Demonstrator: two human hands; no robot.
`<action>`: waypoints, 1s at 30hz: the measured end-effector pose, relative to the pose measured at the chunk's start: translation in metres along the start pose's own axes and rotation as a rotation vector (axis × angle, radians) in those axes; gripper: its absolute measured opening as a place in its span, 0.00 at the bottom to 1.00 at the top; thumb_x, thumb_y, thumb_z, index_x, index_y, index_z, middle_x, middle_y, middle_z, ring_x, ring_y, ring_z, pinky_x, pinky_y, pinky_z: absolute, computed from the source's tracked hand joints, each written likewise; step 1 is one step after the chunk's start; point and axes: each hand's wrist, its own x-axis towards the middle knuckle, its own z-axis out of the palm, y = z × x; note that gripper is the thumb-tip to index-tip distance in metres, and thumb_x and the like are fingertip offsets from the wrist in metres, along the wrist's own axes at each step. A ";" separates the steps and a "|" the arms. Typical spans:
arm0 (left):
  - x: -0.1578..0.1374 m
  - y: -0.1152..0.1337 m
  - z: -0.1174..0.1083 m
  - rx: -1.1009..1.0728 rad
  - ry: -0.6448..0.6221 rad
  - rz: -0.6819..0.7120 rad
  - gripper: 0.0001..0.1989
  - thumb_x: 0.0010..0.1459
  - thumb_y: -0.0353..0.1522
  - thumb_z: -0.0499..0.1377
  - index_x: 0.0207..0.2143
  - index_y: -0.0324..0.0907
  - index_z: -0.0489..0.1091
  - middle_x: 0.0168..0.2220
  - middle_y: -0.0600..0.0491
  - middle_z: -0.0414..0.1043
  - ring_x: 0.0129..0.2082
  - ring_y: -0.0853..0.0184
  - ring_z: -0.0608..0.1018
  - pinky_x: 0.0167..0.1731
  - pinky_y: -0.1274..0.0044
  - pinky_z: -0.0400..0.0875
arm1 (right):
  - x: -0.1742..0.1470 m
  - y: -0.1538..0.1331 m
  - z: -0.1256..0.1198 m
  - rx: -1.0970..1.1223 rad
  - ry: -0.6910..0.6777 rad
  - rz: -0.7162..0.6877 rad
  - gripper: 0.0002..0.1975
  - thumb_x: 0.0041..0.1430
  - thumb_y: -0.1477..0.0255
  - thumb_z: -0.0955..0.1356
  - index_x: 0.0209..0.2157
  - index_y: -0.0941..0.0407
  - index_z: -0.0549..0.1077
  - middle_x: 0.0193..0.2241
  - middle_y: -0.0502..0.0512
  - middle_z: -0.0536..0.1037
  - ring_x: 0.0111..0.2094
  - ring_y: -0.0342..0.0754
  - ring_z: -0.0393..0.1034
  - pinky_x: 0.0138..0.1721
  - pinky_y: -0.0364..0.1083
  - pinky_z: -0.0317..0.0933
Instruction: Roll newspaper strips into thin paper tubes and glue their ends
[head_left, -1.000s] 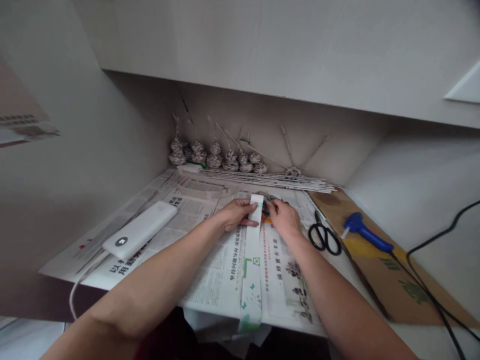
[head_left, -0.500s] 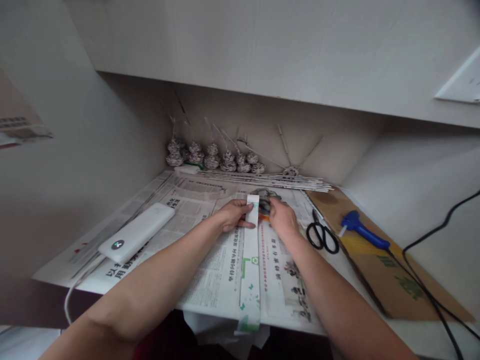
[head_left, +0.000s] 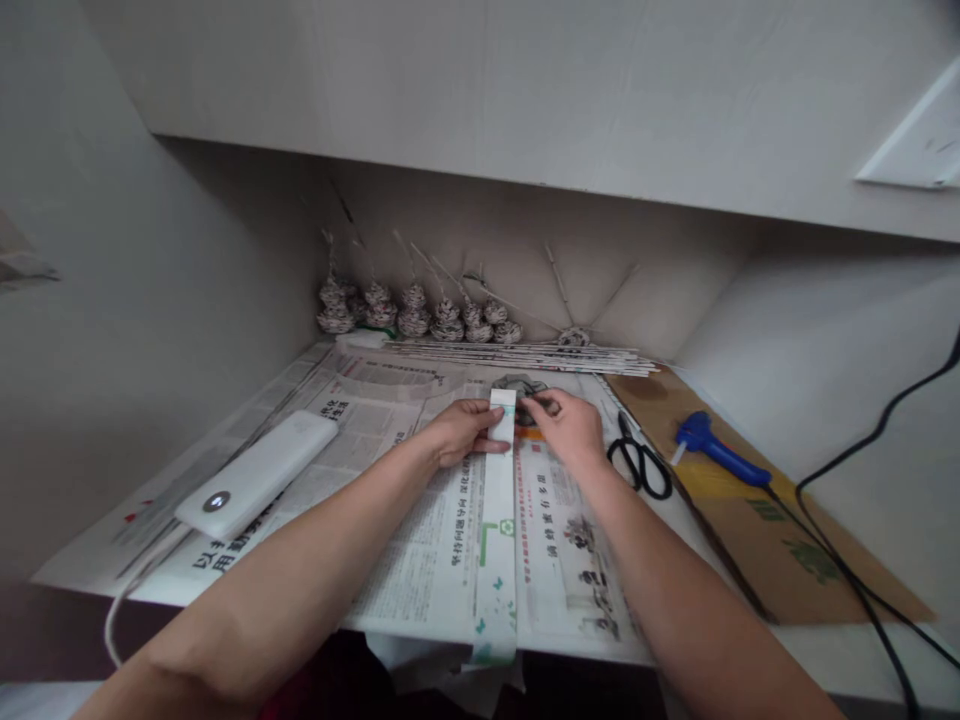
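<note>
Bench (head_left: 840,650) set back under an overhang, most of it covered by newspaper (head_left: 405,585). Cardboard (head_left: 757,545) flat along the right edge. Sticks (head_left: 517,355), pale and thin, lie in a loose bundle along the back edge, running to the back right corner. Strip (head_left: 495,520), white with green print, runs from mid-bench down to the front edge; I have its far end up in my hand. Power bank (head_left: 262,475) near the left edge, lying at a slant on the newspaper, white cable at its near end.

My left hand (head_left: 466,432) pinches the strip, thumb on top. My right hand (head_left: 568,425) is just beside the strip, thumb and fingertips drawn together; can't tell what's between them. Glue gun (head_left: 724,455), blue, on the cardboard by the right edge. Scissors (head_left: 637,468), black handles, just left of the cardboard. Dark piece (head_left: 523,384) behind the strip and my right fingertips, too blurred to make out. Woven gourds (head_left: 415,312) stand in a row at the back edge from the back left corner. Orange bit (head_left: 529,433), smallest, between my hands.
</note>
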 end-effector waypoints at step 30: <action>-0.011 0.005 0.010 0.063 -0.081 0.002 0.11 0.54 0.33 0.60 0.37 0.33 0.72 0.34 0.43 0.75 0.29 0.66 0.79 0.27 0.77 0.76 | -0.002 -0.015 -0.012 0.992 -0.547 0.246 0.22 0.46 0.61 0.72 0.41 0.59 0.77 0.19 0.49 0.70 0.19 0.38 0.59 0.18 0.39 0.50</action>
